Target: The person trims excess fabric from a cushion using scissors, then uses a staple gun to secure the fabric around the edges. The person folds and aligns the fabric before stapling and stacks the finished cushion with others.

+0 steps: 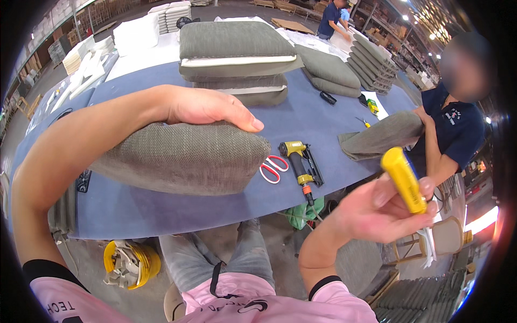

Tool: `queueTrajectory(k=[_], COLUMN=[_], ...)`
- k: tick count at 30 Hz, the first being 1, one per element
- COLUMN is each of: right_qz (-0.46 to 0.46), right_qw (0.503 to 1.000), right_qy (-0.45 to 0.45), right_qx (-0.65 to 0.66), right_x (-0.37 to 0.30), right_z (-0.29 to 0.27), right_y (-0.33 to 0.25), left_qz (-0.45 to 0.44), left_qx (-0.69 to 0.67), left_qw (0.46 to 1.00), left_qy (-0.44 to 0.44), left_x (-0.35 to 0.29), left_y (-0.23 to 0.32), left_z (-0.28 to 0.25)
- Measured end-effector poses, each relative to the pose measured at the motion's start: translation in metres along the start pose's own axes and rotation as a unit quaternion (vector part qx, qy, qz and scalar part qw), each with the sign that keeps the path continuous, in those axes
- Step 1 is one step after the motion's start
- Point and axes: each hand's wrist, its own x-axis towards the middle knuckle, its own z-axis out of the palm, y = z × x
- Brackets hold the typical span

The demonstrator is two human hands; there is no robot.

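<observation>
My left hand [207,107] grips the top of a grey-green fabric cushion [188,156] that stands on its edge on the blue table. Its thumb lies along the upper right corner; the other fingers are mostly hidden. Raised off to the right, my right hand [377,210] is closed around a stubby yellow stick-shaped object [403,180] with a blue side; its exact kind is unclear. Between the hands lie red-and-white handled scissors [273,169], partly behind the cushion, and a yellow-and-black pneumatic staple gun [302,167] with its hose.
Stacked cushions [237,54] stand at the table's far side, with more cushions [328,70] to their right. A co-worker [452,113] at the right handles grey-green fabric [382,134]. A yellow bucket of scraps [145,264] sits on the floor, left of my legs.
</observation>
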Motion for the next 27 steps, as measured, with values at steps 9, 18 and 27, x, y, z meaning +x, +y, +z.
queueTrajectory(k=[9, 18, 27], right_qz=[0.03, 0.047, 0.147], right_qw=[0.95, 0.935, 0.744], right_qy=[-0.295, -0.341, -0.634], right_qx=[-0.098, -0.09, -0.152], right_x=[0.016, 0.1, 0.056], right_z=[0.006, 0.07, 0.079], right_y=[-0.009, -0.015, 0.019], left_qz=[-0.011, -0.004, 0.004], left_qx=[0.009, 0.021, -0.027], left_qw=[1.0, 0.999, 1.0], left_qy=[0.016, -0.027, -0.007], left_x=[0.001, 0.006, 0.001], left_y=[0.006, -0.013, -0.015], left_z=[0.003, -0.008, 0.0])
